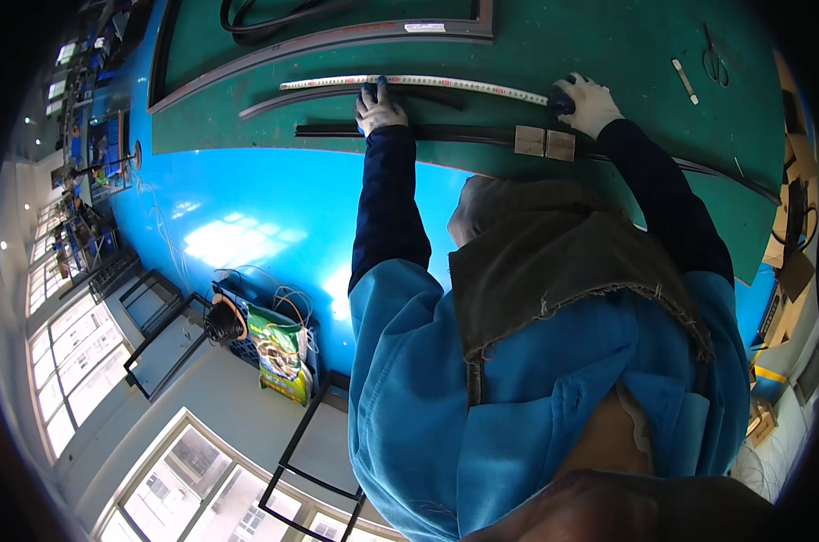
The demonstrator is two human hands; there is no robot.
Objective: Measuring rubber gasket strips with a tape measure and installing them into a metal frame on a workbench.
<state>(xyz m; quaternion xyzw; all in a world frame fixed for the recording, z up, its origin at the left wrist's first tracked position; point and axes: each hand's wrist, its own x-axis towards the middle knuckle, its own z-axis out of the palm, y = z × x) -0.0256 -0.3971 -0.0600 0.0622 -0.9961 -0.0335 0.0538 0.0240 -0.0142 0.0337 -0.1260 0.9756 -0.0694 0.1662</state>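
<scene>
A white tape measure (468, 86) with dark and red markings is drawn out across the green tabletop. My right hand (592, 104), in a white glove with dark blue fingertips, is closed at its right end; the tape's case is mostly hidden there. My left hand (381, 110), gloved alike, lies with fingers stretched out and slightly apart over a thin dark curved strip (310, 98), fingertips reaching the tape's lower edge. The strip runs just below the tape. Nearer me, long black profiles (455, 135) lie along the table edge, with two small tan blocks (530, 141) on them.
A grey frame (328, 41) with a white label lies at the far left, black tubing (247, 27) inside it. Scissors (715, 68) and a white marker-like stick (685, 81) lie far right. On the blue floor stands a crate with a green bag (281, 352); dark frames (161, 361) lean nearby.
</scene>
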